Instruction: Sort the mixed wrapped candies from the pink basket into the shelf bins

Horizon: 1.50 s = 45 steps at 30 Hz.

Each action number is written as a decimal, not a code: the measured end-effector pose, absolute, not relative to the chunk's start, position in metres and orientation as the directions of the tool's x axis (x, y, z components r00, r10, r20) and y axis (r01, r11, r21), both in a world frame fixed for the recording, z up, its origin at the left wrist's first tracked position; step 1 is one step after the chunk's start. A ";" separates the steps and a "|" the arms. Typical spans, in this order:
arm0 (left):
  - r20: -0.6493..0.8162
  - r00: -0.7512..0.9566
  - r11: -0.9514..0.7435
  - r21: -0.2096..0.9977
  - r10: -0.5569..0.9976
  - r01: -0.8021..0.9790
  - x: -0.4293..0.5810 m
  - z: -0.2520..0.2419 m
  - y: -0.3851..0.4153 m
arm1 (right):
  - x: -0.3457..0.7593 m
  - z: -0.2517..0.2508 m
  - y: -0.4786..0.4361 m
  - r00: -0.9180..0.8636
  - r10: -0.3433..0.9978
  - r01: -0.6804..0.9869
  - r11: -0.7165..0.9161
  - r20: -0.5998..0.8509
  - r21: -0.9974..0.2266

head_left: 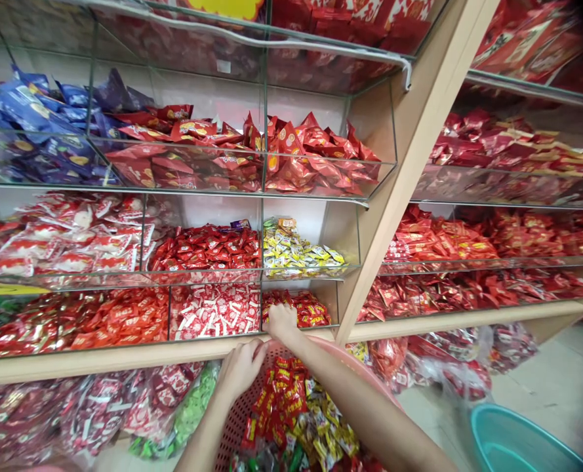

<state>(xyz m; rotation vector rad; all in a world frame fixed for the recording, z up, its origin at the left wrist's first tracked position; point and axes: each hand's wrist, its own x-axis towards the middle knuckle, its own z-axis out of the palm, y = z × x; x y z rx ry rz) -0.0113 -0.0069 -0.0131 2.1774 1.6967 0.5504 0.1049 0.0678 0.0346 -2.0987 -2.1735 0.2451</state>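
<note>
Along the pale wooden shelf lip [99, 362], you face a low row of clear glass bins [212, 337]. At left, red-and-orange foil packets [114, 321] and white-and-red packets [212, 311] fill separate bins, apparently sorted by wrapper to keep each kind apart. Your left hand [242, 370] sits at the lip, forearm rising from lower left, fingers [260, 349] bunched against the bin front; cannot tell whether they pinch anything. Your right hand [281, 322] reaches over the bin wall, arm slanting in from lower right, fingers curled down onto small red foil packets [305, 311]; any grip is hidden. Those packets lie in the rightmost bin of the row, above a round pink plastic mesh basket [235, 426] tucked under the lip, likely for short reach, holding red and yellow packets [296, 413]. Farther right, a teal plastic basin [512, 446] rests on the pale tiled floor [557, 373].
</note>
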 end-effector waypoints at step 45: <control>0.073 0.211 -0.219 0.479 0.975 0.850 -0.007 -0.001 -0.011 | 0.188 -0.014 -0.044 -0.299 0.935 0.912 0.338 0.189 -0.233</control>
